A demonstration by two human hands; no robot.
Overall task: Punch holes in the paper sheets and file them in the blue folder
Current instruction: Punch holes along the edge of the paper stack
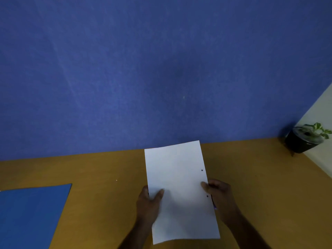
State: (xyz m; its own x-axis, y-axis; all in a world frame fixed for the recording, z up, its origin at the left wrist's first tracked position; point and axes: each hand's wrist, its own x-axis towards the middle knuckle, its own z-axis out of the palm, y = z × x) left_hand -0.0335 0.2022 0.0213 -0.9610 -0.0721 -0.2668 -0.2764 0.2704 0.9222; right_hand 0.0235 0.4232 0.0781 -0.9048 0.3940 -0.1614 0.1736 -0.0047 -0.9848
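White paper [179, 191]: two holes along right edge, held above the table's [251, 177] middle.
Hands: left [149, 203] and right [219, 196] clamped on opposite edges.
Folder [30, 214]: blue, table's left edge.

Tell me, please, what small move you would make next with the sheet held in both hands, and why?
Probably carry the paper sheet leftward toward the blue folder. Two punched holes already show along its right edge, so punching looks done. The left hand and the right hand grip opposite edges, holding it above the desk, and the folder lies closed at the left.
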